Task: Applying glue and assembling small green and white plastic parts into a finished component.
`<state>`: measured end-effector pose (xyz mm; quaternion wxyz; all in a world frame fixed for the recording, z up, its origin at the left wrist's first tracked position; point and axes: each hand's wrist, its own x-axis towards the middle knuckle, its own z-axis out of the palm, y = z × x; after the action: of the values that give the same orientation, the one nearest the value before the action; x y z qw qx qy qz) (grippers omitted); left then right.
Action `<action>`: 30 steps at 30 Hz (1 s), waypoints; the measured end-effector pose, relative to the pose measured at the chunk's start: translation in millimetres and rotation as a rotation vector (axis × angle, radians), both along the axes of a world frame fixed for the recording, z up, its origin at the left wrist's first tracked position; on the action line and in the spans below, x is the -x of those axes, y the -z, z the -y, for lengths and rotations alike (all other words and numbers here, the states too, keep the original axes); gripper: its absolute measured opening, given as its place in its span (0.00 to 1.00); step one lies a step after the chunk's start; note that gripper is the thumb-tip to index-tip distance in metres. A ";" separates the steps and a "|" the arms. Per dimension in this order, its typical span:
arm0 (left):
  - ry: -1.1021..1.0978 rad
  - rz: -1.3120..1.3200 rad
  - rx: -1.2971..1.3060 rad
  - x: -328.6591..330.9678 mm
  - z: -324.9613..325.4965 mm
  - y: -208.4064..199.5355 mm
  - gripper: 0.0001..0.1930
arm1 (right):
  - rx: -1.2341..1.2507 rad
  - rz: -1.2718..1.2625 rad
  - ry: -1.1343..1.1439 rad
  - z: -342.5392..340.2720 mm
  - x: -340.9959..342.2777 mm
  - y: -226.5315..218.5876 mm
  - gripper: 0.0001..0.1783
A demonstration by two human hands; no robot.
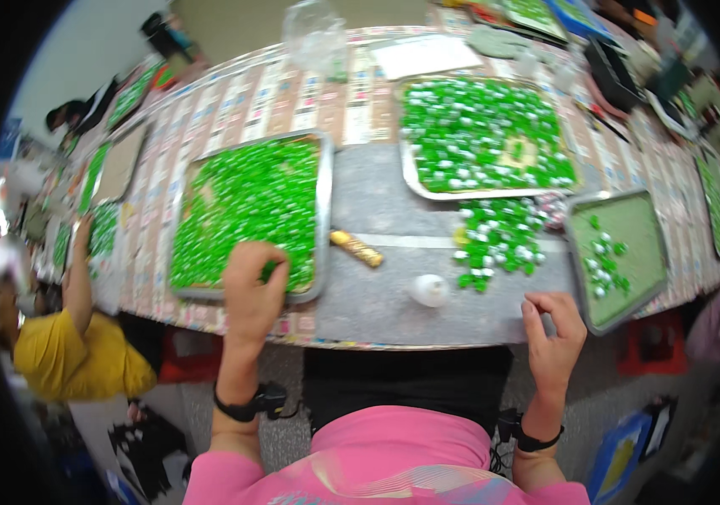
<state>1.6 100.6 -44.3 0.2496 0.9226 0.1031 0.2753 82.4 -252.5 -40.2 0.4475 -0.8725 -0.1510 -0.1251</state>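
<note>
My left hand is over the near right part of a metal-rimmed tray packed with small green pieces. Its fingers are curled, thumb and forefinger bent together in a loop; anything pinched there is hidden. My right hand hovers at the table's front edge, fingers closed and thumb against the forefinger. Whatever it may hold is too small to make out. Nearest to it are a loose heap of green and white pieces and a shallow greenish tray with several such pieces. Between my hands stands a small white rounded object.
A yellow-and-brown stick-like tube lies beside the left tray. Another metal tray of green and white pieces stands farther back. Behind are a white sheet and a clear plastic bag. A co-worker's yellow sleeve is at left.
</note>
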 end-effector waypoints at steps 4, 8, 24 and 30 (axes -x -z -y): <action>0.020 0.012 -0.059 1.8 0.3 -5.4 0.07 | -0.037 -0.026 -0.177 -32.4 10.0 5.1 0.08; 0.029 -0.005 -0.059 7.6 -2.2 -5.1 0.06 | -0.055 -0.032 -0.233 -53.5 17.2 6.8 0.11; 0.050 0.113 0.019 9.4 22.1 -8.5 0.09 | 0.131 0.067 -0.085 -40.9 -3.5 12.5 0.13; 0.248 0.103 0.101 15.3 58.1 -11.9 0.09 | 0.134 0.058 -0.115 -42.0 -4.3 21.9 0.13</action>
<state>-13.7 42.5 -32.4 0.3329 0.8992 -0.0109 0.2839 86.8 -210.5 -62.1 0.3901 -0.8863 -0.2218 -0.1141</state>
